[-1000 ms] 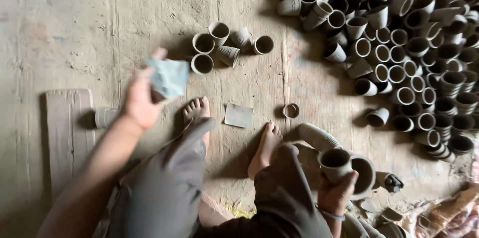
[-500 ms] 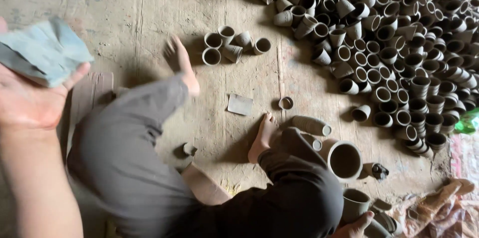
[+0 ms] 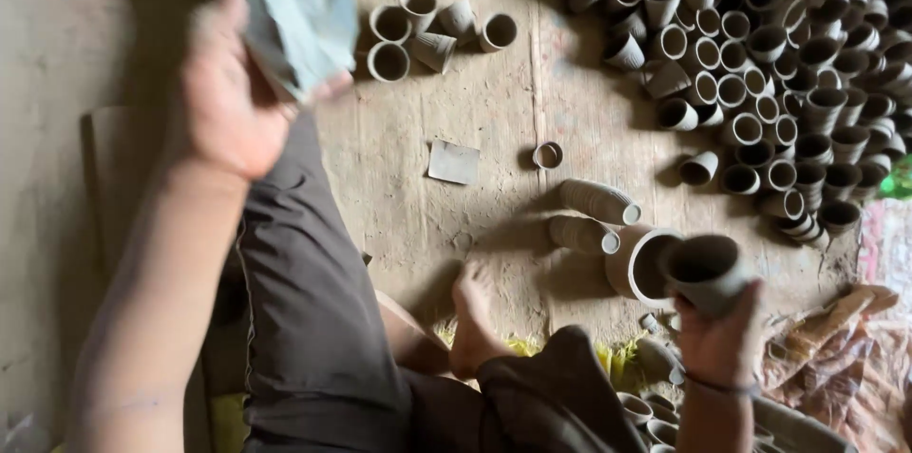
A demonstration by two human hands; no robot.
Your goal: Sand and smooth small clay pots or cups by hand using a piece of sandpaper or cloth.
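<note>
I read the left hand (image 3: 223,97) as closed: thumb and fingers pinch a folded grey-green sheet of abrasive paper (image 3: 299,21), raised above the earthen floor (image 3: 456,225) near its upper left corner. The right hand (image 3: 717,339) is curled around the base of a small unfired grey clay cup (image 3: 703,273), mouth tilted up, near the lower right edge of the floor. Just beside that cup a larger clay pot (image 3: 635,263) lies on its side, with two stacks of nested cups (image 3: 594,216) touching the floor to its left. A small square paper piece (image 3: 453,162) lies mid-floor. A five-cup cluster (image 3: 432,30) sits near the top edge. A large heap of clay cups (image 3: 769,64) fills the upper right corner.
</note>
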